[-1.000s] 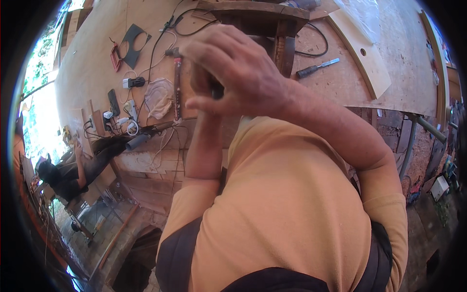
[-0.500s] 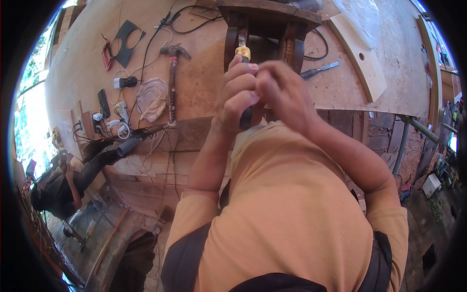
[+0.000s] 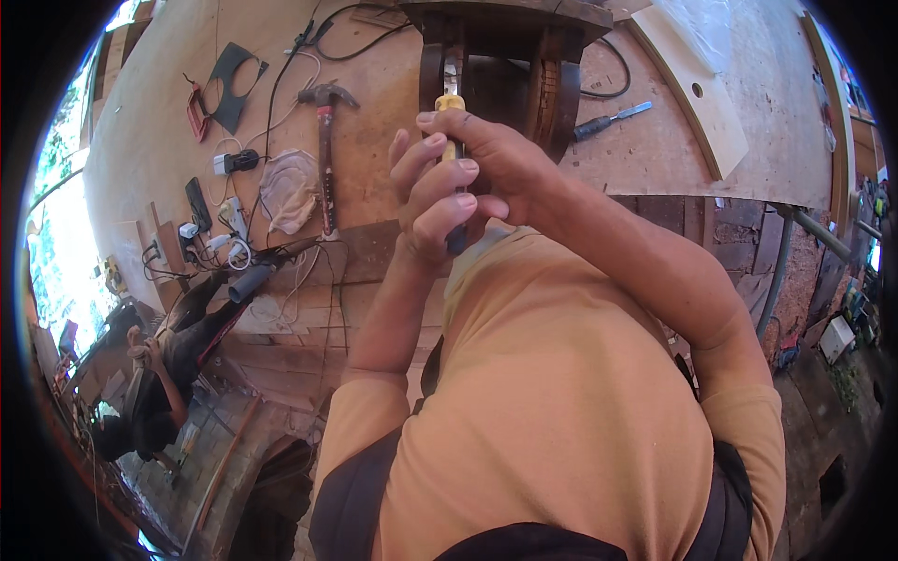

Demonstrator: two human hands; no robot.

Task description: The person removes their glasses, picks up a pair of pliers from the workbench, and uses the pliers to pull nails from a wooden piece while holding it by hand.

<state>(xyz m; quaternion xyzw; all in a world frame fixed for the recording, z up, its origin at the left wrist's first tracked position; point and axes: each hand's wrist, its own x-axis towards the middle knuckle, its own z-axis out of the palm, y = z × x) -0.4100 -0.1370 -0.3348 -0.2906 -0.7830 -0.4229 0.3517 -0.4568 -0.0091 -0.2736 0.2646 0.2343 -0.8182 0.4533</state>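
A chisel with a yellow and black handle [image 3: 449, 103] points away from me, its metal blade reaching a dark brown wooden frame [image 3: 505, 21] at the top of the view. My left hand [image 3: 430, 201] is wrapped around the lower part of the handle from the left. Coming in from the right, my right hand [image 3: 505, 164] is closed over the upper handle, a finger lying across it just below the yellow end. Fingers of both hands hide most of the handle. The blade's tip lies along the frame's left upright; its exact contact cannot be made out.
A claw hammer [image 3: 325, 159] lies left of the frame, near a crumpled cloth [image 3: 290, 192], power plugs and cords. Another chisel [image 3: 613, 122] and a pale board [image 3: 692, 93] lie to the right. A co-worker [image 3: 150, 374] sits at the lower left.
My right hand has moved left and closed over the upper handle. The left hand and chisel have shifted slightly left. The co-worker's posture has changed.
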